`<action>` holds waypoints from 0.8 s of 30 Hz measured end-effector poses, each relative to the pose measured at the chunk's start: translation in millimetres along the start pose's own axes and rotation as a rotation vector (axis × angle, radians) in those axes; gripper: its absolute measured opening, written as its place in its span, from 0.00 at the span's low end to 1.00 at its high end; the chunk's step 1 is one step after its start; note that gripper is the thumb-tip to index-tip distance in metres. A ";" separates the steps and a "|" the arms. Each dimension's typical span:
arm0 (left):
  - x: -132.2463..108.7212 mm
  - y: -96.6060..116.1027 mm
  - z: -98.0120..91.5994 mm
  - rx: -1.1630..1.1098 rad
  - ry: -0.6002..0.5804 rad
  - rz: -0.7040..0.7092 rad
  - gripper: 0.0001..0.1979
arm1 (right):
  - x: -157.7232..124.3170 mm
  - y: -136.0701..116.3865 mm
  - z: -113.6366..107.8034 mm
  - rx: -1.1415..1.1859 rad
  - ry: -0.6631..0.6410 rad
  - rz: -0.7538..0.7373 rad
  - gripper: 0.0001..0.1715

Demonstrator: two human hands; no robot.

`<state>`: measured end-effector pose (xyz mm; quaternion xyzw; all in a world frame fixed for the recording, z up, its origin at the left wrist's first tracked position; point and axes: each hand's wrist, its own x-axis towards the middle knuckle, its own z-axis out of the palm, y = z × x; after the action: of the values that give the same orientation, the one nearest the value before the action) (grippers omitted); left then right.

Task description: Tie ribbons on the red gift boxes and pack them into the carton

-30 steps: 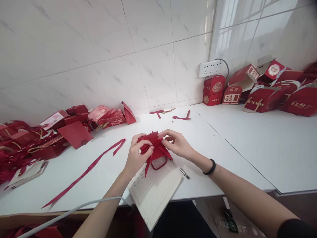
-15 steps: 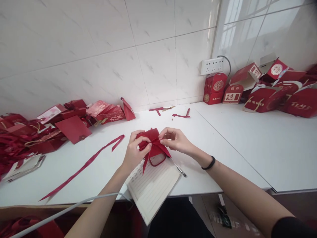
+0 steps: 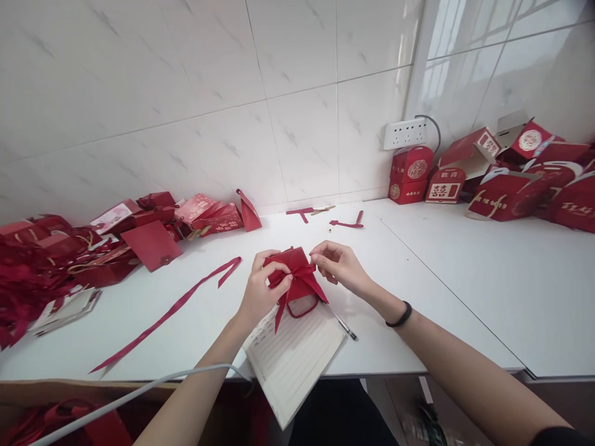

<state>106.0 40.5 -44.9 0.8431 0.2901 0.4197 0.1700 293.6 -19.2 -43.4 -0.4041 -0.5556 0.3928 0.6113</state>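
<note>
A small red box (image 3: 297,257) with a dark red cord handle sits on the table's near part, overlapping a lined notebook (image 3: 292,365). Red ribbon (image 3: 304,272) is tied in a bow across it, with tails hanging down. My left hand (image 3: 267,285) pinches the bow at its middle, its fingers over the box's left side. At the bow's right loop, my right hand (image 3: 337,263) has thumb and forefinger closed on the ribbon. A pen (image 3: 346,328) lies right of the notebook.
A long ribbon (image 3: 176,303) lies at the left, near a pile of red boxes (image 3: 116,254). Ribbon scraps (image 3: 348,223) lie by the wall. More red boxes (image 3: 506,192) stand at the right beside a power strip (image 3: 404,133). A white cable (image 3: 153,378) crosses the lower left.
My right hand has drawn slightly away from the bow's middle, and the right loop looks wider. The whole view has shifted a little.
</note>
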 end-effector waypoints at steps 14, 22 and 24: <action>0.7 -0.5 0.6 -0.009 -0.013 -0.015 0.02 | -1.2 5.9 0.6 -0.342 0.028 -0.249 0.07; 0.2 -3.1 0.7 0.000 0.008 0.009 0.02 | -2.5 0.0 3.2 -0.224 -0.092 -0.199 0.08; 0.1 -4.0 0.7 0.005 0.017 0.014 0.03 | -3.8 -1.0 3.2 -0.206 -0.126 -0.166 0.06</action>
<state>105.3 43.6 -47.3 0.8421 0.2866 0.4271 0.1623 290.2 -22.9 -43.6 -0.3918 -0.6618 0.3066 0.5608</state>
